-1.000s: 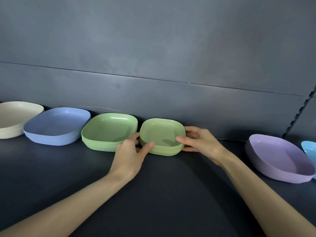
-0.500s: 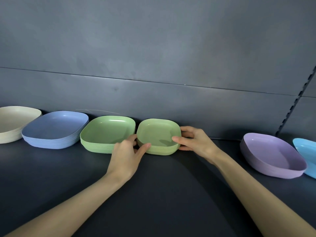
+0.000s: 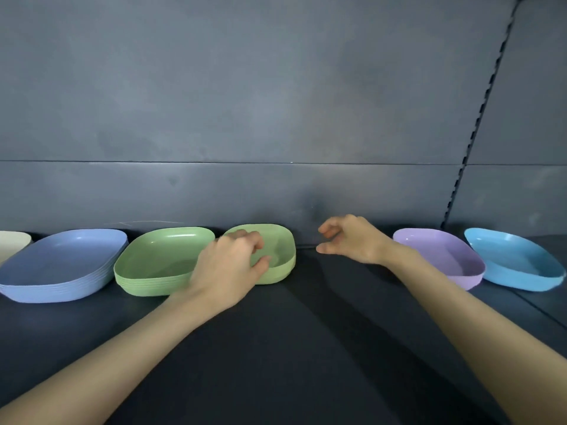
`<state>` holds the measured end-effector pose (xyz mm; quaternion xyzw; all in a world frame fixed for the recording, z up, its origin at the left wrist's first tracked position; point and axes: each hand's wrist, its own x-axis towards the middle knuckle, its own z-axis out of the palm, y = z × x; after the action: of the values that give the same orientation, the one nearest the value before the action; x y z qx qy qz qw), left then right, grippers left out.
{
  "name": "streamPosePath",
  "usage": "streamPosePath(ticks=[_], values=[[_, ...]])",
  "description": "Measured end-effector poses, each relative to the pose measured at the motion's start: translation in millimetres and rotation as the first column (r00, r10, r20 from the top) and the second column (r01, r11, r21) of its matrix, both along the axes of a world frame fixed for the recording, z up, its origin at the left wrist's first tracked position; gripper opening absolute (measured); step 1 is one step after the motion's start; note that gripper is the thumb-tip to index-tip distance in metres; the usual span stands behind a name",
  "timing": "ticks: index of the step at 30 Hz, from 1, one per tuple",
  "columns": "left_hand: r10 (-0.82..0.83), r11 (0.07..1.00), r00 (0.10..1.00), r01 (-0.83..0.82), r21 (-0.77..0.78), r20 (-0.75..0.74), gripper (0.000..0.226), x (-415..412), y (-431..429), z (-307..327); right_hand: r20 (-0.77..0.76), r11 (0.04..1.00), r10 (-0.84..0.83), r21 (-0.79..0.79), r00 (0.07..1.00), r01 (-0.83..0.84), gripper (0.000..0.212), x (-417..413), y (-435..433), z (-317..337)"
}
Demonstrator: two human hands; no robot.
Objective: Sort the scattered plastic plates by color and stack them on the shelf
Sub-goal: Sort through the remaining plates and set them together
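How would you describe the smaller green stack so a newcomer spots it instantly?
On the dark shelf, plate stacks line the back wall. The smaller green stack sits right of the wider green stack, with a gap before the purple stack. It is yellower, squarer and partly behind the left hand.

Colour-sorted plate stacks line the shelf (image 3: pixel 291 348).
The light-green stack (image 3: pixel 283 250) sits in the left hand (image 3: pixel 228 265); green stack (image 3: pixel 159 259), periwinkle stack (image 3: pixel 61 265) and cream stack (image 3: pixel 12 245) lie to its left; lilac stack (image 3: pixel 441 256) and cyan plate (image 3: pixel 515 262) lie beyond the right hand (image 3: pixel 352 240).

Dim, cool overhead light on my feed. Soft shadows across the shelf (image 3: pixel 291 363), small glints on the green plates (image 3: pixel 162 256). Slotted upright (image 3: pixel 478 118) bows at the edge; everything slightly soft.
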<state>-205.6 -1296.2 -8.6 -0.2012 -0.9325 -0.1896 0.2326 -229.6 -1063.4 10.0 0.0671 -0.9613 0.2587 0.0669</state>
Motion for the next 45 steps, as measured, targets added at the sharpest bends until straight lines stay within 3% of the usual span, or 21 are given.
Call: streamPosePath(ticks=[4,8,13,18,30,34,38,41,45], values=[[-0.186,0.962,0.982,0.191,-0.192,0.044,0.039,-10,37,31,-0.070,0.982,-0.059,0.176,0.996,0.071,0.054,18,32,27],[-0.281,0.928,0.960,0.276,-0.248,0.018,0.046,-11,89,53,-0.133,0.966,-0.126,0.211,0.983,0.152,0.053,43,85,46],[-0.271,0.933,0.960,0.279,-0.228,0.065,0.048,-8,155,51,-0.104,0.945,-0.204,0.240,0.973,0.223,0.051,65,162,44],[-0.217,0.947,0.969,0.238,-0.214,0.115,0.048,5,212,35,-0.081,0.951,-0.151,0.261,0.985,0.167,0.051,73,220,37],[-0.015,0.999,0.924,0.033,-0.040,0.381,0.053,7,248,7,0.034,0.971,0.037,0.237,0.999,-0.044,0.052,35,260,15],[-0.068,0.997,0.857,0.040,0.066,0.511,0.058,2,247,0,0.068,0.978,0.048,0.201,0.997,-0.061,0.055,23,259,9],[-0.173,0.982,0.785,0.091,0.166,0.595,0.047,4,250,-1,0.106,0.979,0.042,0.192,0.993,-0.062,0.051,11,257,5],[-0.269,0.958,0.742,0.141,0.250,0.613,0.038,6,251,-1,0.128,0.977,0.055,0.200,0.990,-0.080,0.044,6,254,3],[-0.321,0.932,0.745,0.137,0.336,0.585,0.049,5,249,-8,0.147,0.985,0.084,0.138,0.986,-0.104,0.038,2,251,-2]])
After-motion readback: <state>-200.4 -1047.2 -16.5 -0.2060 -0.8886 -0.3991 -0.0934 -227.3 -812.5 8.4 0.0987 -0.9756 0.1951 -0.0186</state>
